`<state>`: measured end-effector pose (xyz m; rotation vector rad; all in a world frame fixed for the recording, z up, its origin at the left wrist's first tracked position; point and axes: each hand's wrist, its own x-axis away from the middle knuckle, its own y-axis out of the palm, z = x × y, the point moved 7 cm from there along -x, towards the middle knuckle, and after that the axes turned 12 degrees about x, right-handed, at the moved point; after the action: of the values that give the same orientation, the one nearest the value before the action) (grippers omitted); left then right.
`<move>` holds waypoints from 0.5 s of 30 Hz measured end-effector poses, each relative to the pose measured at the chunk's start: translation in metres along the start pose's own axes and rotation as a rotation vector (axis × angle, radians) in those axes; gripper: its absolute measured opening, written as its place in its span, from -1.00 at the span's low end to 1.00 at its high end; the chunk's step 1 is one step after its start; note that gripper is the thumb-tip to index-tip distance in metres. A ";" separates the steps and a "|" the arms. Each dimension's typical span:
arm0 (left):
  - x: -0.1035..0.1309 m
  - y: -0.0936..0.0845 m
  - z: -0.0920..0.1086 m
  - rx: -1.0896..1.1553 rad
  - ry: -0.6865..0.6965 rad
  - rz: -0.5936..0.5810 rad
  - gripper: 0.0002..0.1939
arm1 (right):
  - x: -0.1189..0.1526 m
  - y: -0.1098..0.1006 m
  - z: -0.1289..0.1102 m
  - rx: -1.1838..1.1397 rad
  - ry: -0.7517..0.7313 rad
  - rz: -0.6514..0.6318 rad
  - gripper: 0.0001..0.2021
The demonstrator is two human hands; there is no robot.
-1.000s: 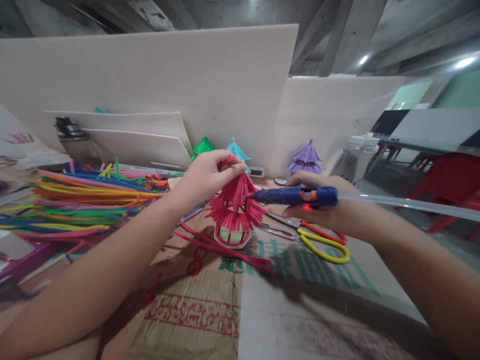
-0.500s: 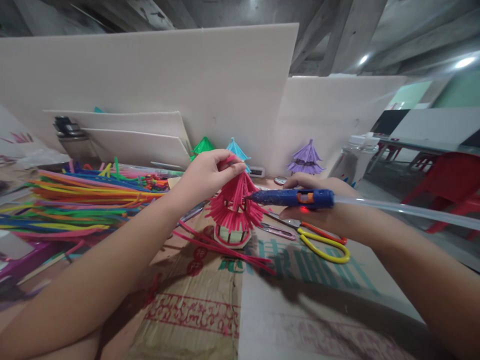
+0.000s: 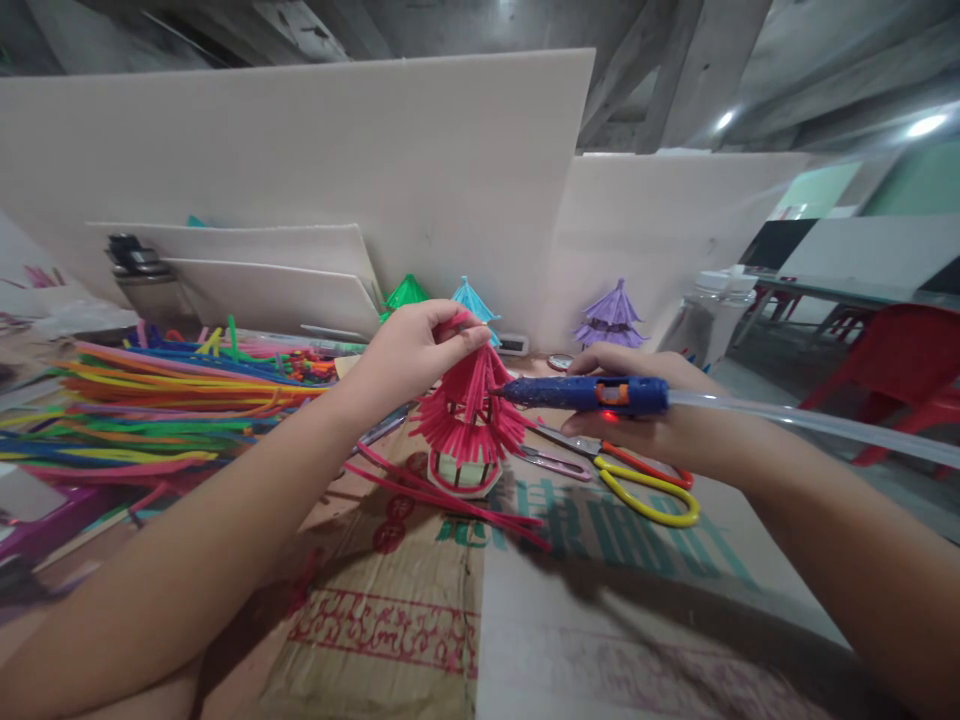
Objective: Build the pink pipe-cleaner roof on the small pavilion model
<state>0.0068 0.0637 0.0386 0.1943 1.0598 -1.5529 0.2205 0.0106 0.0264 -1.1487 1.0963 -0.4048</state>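
Note:
A red two-tiered pavilion model (image 3: 474, 432) stands upright on the cardboard (image 3: 382, 640), its roof made of fuzzy red strips. My left hand (image 3: 420, 345) pinches the top of that roof, thumb against fingers. From the right, my right hand (image 3: 637, 400) is wrapped round a blue glue gun (image 3: 555, 392); its tip meets or nearly meets the upper roof, and a small red light glows beneath it. A clear glue stick (image 3: 795, 414) sticks out of the gun's rear. Loose red pipe cleaners (image 3: 450, 498) lie in front of the model.
Yellow-and-orange-handled scissors (image 3: 649, 495) lie under my right hand. Bundles of coloured pipe cleaners (image 3: 180, 400) cover the left side. Behind stand green (image 3: 407, 290), blue (image 3: 472, 298) and purple (image 3: 611, 315) roofs, a bottle (image 3: 709, 315) and white boards (image 3: 300, 170).

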 end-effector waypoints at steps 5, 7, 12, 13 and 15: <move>0.000 0.000 0.000 -0.001 0.012 -0.001 -0.68 | 0.000 0.001 0.001 -0.056 0.058 -0.024 -0.58; -0.001 0.000 -0.001 -0.007 0.015 -0.001 -0.68 | -0.001 0.000 0.001 -0.053 0.063 -0.003 -0.58; -0.002 0.000 -0.001 -0.009 0.007 0.002 -0.69 | -0.002 0.001 0.002 -0.045 0.079 0.044 -0.60; -0.001 0.000 0.000 -0.006 0.006 0.002 -0.69 | -0.001 0.000 0.003 -0.039 0.088 0.060 -0.59; 0.000 0.000 0.002 0.000 0.005 -0.001 -0.68 | 0.000 -0.001 0.002 -0.050 0.099 0.094 -0.60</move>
<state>0.0081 0.0620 0.0397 0.1982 1.0635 -1.5540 0.2224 0.0115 0.0277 -1.1254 1.2479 -0.3659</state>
